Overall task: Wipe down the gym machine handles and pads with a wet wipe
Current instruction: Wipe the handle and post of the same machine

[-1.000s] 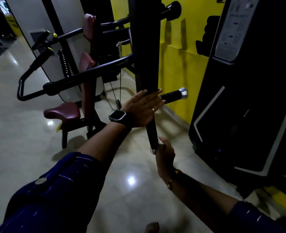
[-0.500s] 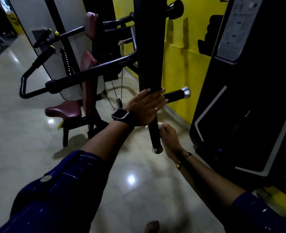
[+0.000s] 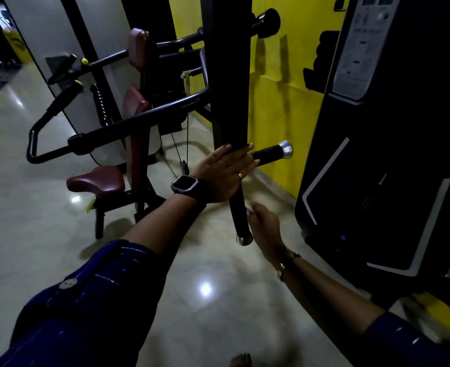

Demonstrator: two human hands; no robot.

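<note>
The handle [image 3: 238, 213] hangs near-upright, cap toward 6 o'clock, left hand [image 3: 223, 176] flat, fingers straight, on the post [image 3: 230, 75] above, right hand [image 3: 266, 226] at its 3 o'clock, fingers curled round a blurred wipe [image 3: 248, 206].

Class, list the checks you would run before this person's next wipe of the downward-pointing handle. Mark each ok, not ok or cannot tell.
1. Left hand steadies the black upright post: ok, flat fingers press on it.
2. Right hand holds the white wet wipe: ok, though blurred.
3. Wipe touches the black vertical handle with silver end cap: cannot tell, motion blur.
4. That handle's whole length is wiped: cannot tell.
5. Black horizontal handle with silver cap is reachable next: probably ok, it juts out beside the left fingertips.
</note>
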